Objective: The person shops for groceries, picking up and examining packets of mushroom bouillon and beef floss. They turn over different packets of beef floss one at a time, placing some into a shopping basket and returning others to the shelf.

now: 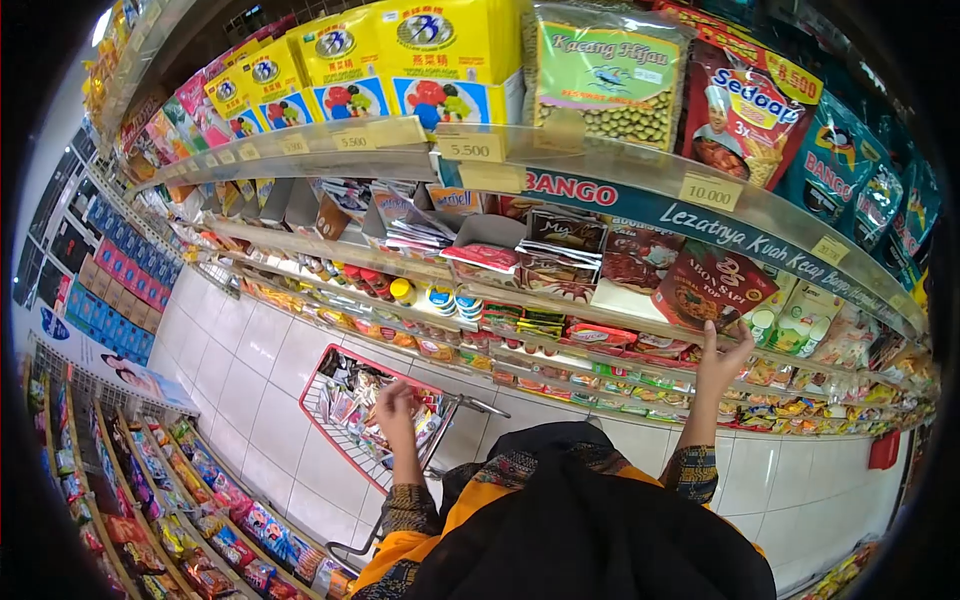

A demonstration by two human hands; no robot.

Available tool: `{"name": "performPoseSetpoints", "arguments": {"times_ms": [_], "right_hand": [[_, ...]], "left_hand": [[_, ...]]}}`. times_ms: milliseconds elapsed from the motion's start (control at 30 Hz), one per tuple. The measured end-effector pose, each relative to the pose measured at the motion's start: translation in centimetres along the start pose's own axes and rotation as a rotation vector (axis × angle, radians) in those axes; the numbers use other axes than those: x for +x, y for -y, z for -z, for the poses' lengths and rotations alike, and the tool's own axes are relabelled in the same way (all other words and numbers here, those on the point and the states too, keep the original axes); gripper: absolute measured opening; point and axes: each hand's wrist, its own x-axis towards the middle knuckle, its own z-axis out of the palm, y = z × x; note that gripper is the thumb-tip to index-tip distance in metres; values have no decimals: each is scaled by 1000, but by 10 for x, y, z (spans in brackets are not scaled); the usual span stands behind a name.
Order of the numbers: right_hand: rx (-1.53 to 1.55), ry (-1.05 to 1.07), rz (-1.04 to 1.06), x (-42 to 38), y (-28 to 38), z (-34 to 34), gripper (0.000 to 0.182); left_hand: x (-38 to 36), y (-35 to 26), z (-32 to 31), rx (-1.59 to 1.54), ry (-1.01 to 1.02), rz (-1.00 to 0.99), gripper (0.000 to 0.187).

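Observation:
A dark red Abon Sapi box [715, 285] tilts at the edge of the middle shelf, on the right. My right hand [724, 357] is at its lower edge, with fingertips against the box and part of the grip hidden. Over the shopping cart [352, 462], my left hand [395, 405] hangs with loosely bent fingers and nothing visible in it. Several small packets [345, 392] fill the cart below that hand. Left of the box lie brown seasoning sachets [562, 250] and a pack with a meat picture [640, 258].
An upper shelf edge with price tags [712, 190] juts out above the box. Yellow agar packets [440, 60], a mung bean bag [610, 80] and red Sedaap pouches [745, 115] stand on it. Snack racks [200, 500] line the left, beside the tiled floor [240, 340].

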Motion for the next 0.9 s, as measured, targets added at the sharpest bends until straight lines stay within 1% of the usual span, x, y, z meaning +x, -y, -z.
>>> {"name": "performPoseSetpoints", "arguments": {"times_ms": [67, 100, 133, 200, 233, 267, 300, 333, 367, 400, 467, 500, 567, 600, 633, 667, 700, 733, 800, 833, 867, 900], "right_hand": [[-43, 11, -32, 0, 3, 2, 54], [-31, 9, -43, -1, 4, 1, 52], [-28, 36, -39, -1, 4, 3, 52], [-36, 43, 28, 2, 3, 5, 51], [8, 66, -7, 5, 7, 7, 47], [51, 94, -44, 8, 7, 8, 42], [81, 105, 51, 15, -14, 5, 36], [113, 107, 144, 26, -38, 5, 31], [54, 125, 185, 38, -59, 9, 27], [-6, 132, 226, 44, -71, 10, 23], [97, 154, 56, 44, -58, 13, 24], [25, 166, -2, 43, -47, 18, 28], [12, 155, 9, 39, -37, 18, 30], [1, 133, 22, 38, -35, 18, 33], [-56, 143, 34, 40, -42, 20, 39], [-64, 143, 34, 38, -41, 22, 39], [-77, 149, 16, 37, -39, 24, 41], [-90, 152, -2, 35, -38, 25, 43], [-102, 170, -37, 36, -46, 33, 43], [-111, 196, -69, 36, -47, 39, 44], [-121, 187, -68, 33, -48, 45, 44], [-152, 182, -25, 30, -47, 48, 43]], "left_hand": [[4, 23, 39, 47, -253, 70, 18], [5, 40, 61, 35, -342, 113, 17], [4, 44, 76, 73, -375, 132, 15], [0, 51, 98, 119, -493, 235, 15], [-6, 41, 97, 78, -553, 237, 15], [-9, 51, 109, 120, -559, 238, 16], [-11, 67, 121, 106, -607, 249, 16], [-12, 95, 139, 261, -623, 201, 16], [-16, 101, 140, 232, -672, 179, 16], [-21, 81, 133, 222, -654, 274, 17], [-24, 103, 144, 356, -662, 300, 17], [-27, 110, 148, 372, -656, 322, 17], [-31, 103, 138, 352, -622, 341, 20], [-30, 110, 138, 355, -623, 347, 20], [-26, 125, 140, 434, -600, 361, 22], [-21, 145, 143, 513, -572, 374, 24], [-12, 178, 155, 464, -528, 421, 23], [-7, 175, 151, 465, -520, 424, 23], [13, 172, 141, 881, -347, 257, 20], [24, 172, 138, 933, -275, 221, 18], [33, 171, 135, 929, -262, 222, 18], [46, 171, 131, 923, -163, 212, 21]]}}
